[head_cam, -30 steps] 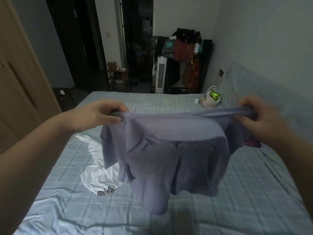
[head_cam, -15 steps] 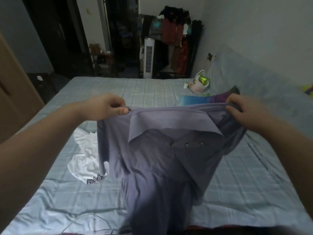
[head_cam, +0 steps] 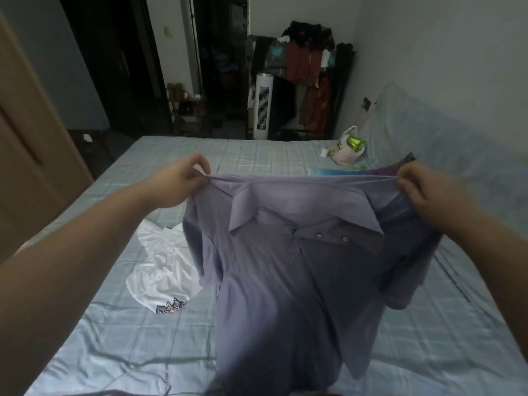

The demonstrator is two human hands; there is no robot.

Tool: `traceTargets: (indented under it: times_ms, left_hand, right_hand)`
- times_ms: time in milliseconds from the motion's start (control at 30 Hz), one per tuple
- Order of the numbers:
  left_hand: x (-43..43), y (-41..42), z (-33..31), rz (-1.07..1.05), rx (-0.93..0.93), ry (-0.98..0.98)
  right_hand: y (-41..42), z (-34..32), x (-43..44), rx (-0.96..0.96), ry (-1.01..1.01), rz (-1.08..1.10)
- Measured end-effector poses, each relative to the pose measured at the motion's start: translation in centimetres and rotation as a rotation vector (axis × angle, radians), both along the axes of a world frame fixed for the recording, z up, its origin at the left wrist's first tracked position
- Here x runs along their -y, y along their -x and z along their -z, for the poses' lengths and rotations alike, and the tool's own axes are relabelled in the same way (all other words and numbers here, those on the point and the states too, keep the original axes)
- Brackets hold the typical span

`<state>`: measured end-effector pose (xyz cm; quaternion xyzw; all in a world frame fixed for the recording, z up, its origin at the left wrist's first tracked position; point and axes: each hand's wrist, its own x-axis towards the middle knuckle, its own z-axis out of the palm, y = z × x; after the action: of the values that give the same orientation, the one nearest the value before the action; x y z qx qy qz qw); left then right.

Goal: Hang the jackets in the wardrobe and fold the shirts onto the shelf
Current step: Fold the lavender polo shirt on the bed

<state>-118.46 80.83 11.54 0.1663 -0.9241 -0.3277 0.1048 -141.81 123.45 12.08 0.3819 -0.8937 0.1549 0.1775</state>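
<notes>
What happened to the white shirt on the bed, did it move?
No. The white shirt lies on the same patch of the bed, near its left edge, beside the held purple shirt; only the camera shifted.

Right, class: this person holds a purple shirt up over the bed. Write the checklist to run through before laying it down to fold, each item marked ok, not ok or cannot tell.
1. Left hand grips one shoulder of the shirt: ok.
2. Right hand grips the other shoulder: ok.
3. Top edge pulled taut between the hands: ok.
4. Body hangs smooth: not ok, creased and bunched below the right hand.
5. Buttons fastened: cannot tell.
6. Spot on the bed below free: cannot tell, the shirt hides it; a white garment lies close beside it.
</notes>
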Motion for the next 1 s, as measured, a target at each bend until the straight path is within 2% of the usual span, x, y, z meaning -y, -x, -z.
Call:
traceTargets:
  times_ms: [67,133,233,267,300,400,433,467,567,633,733,833,933,1000]
  left_hand:
    - [-0.3,-0.1,-0.1,-0.029,-0.017,-0.019]
    - [-0.8,0.1,-0.3,-0.050,-0.032,0.051]
    - [-1.6,0.7,-0.4,-0.119,-0.119,0.195]
    - [-2.1,0.8,-0.5,-0.144,-0.176,0.190]
    - [-2.4,0.8,-0.7,-0.141,-0.255,0.096]
    - [-3.8,0.2,-1.5,0.016,-0.389,-0.517]
    - [-3.9,0.2,-1.7,0.047,-0.371,-0.552]
    - [-4.0,0.2,-2.0,0.054,-0.314,-0.452]
    - [-4.4,0.7,-2.6,0.039,-0.069,0.062]
    - [-5.0,0.7,-3.0,0.081,0.051,0.179]
    - [-4.8,-0.2,-4.5,0.168,0.069,0.080]
    - [-3.9,-1.4,-6.6,0.273,-0.052,-0.128]
    - [-2.8,-1.9,-7.7,0.391,-0.104,-0.364]
    - [-2.6,-1.1,-7.5,0.358,-0.099,-0.326]
  right_hand:
    - [-0.3,0.0,-0.1,0.000,-0.025,0.014]
    - [-0.4,-0.1,-0.1,-0.027,-0.007,0.041]
    - [-0.8,-0.4,0.0,-0.043,0.143,0.114]
    - [-1.1,-0.3,0.1,-0.032,0.229,0.127]
    - [-1.6,-0.1,0.3,-0.004,0.341,0.140]
    - [-2.8,0.7,0.6,0.113,0.708,0.176]
    - [-3.0,1.0,0.7,0.161,0.771,0.199]
    - [-3.1,1.3,0.8,0.207,0.787,0.225]
    - [-3.1,2.1,0.4,0.230,0.673,0.240]
    - [-3.5,1.9,-0.2,0.157,0.598,0.232]
    - [-4.4,0.6,-1.7,-0.030,0.543,0.274]
    - [-5.1,-1.2,-3.5,-0.217,0.445,0.335]
    - [-5.0,-3.2,-4.7,-0.311,0.415,0.293]
    - [-4.4,-3.9,-4.7,-0.339,0.391,0.264]
